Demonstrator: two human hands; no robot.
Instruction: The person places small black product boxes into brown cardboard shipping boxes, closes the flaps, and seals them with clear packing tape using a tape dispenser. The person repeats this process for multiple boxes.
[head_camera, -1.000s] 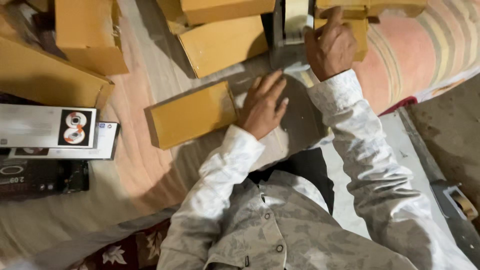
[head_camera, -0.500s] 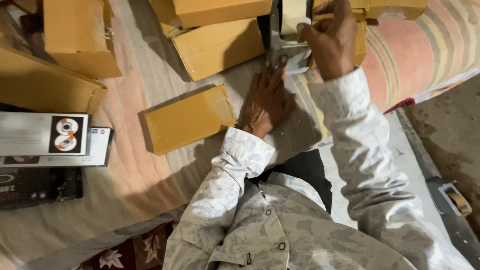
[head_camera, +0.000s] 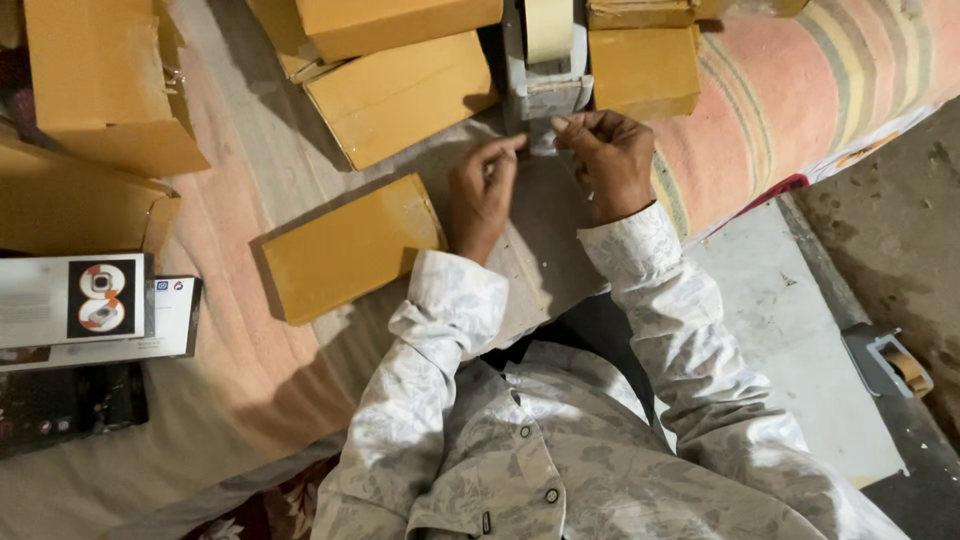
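Observation:
A grey tape dispenser (head_camera: 545, 85) with a pale roll of tape (head_camera: 548, 25) stands at the top middle. Both hands meet just below its front edge. My left hand (head_camera: 483, 192) pinches a short strip of clear tape (head_camera: 540, 135) with thumb and forefinger. My right hand (head_camera: 608, 160) grips the same strip from the other side. Under the hands lies a flat grey cardboard sheet (head_camera: 530, 260). A small yellow-brown box (head_camera: 350, 245) rests to the left of my left wrist.
Several yellow-brown cardboard boxes (head_camera: 400, 95) lie around the dispenser and at the far left (head_camera: 95, 90). White printed boxes (head_camera: 90, 310) are stacked at the left edge. A striped pink cloth (head_camera: 800, 90) covers the right. A second tape dispenser (head_camera: 890, 365) sits on the floor.
My left hand lifted off the cardboard sheet and came up to the dispenser. My right hand dropped from the tape roll to the dispenser's front, and both now pinch the tape strip.

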